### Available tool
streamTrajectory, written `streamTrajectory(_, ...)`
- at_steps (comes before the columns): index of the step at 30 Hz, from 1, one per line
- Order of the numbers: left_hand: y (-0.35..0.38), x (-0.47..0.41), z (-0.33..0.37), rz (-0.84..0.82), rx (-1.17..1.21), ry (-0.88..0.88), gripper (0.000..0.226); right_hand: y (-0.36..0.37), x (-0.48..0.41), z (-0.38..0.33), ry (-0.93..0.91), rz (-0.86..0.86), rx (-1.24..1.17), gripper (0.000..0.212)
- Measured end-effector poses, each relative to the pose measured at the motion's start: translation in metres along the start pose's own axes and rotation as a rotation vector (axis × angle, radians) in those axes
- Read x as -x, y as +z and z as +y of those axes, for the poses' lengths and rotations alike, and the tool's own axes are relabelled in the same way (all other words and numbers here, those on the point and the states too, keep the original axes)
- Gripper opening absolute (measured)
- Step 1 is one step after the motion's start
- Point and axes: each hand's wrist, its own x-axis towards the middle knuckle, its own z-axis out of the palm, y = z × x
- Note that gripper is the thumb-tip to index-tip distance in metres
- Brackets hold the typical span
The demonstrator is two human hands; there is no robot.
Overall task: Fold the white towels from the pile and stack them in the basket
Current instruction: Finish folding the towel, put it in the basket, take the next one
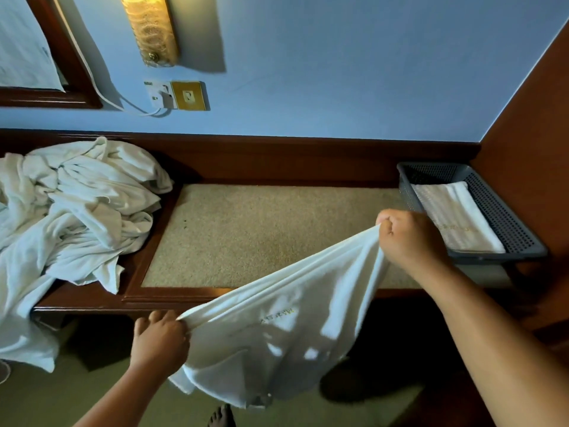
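A white towel (277,331) is held stretched in the air in front of the tabletop (261,235), its top edge bunched and pinched at 1 end by the curled fingers of the left hand (160,340) and at the other by the fisted right hand (409,238). The pile (74,217) is heaped on the tabletop's left end. At the right end, 1 folded towel (455,217) is seen lying in the basket (505,223).

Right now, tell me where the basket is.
In the head view the grey basket sits at the right end of the table, against the wooden side panel, just beyond the right hand; one folded towel lies in it.
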Motion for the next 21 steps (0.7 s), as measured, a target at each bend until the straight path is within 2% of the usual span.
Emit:
streamTrajectory(6,0.012,-0.003,-0.018,-0.041,-0.024,-0.021,0.025,0.026,-0.004,0.021,0.165,-0.105,-0.016,0.038)
streamTrajectory(10,0.028,0.017,-0.039,-0.113,-0.119,-0.107,0.027,0.038,0.007,0.030,0.254,-0.166,-0.053,0.038)
streamTrajectory(12,0.038,0.027,-0.055,-0.123,-0.085,-0.091,0.024,0.043,0.010,0.035,0.266,-0.180,-0.066,0.037)
streamTrajectory(15,0.060,0.032,-0.076,0.048,0.013,-0.028,0.041,0.052,0.012,0.045,0.305,-0.189,-0.047,0.033)
streamTrajectory(18,0.058,0.027,-0.072,0.021,0.045,-0.028,0.052,0.064,0.014,0.052,0.358,-0.202,-0.024,0.028)
streamTrajectory(21,0.046,0.014,-0.059,-0.042,0.067,-0.012,0.039,0.074,0.017,0.043,0.362,-0.280,0.000,0.027)
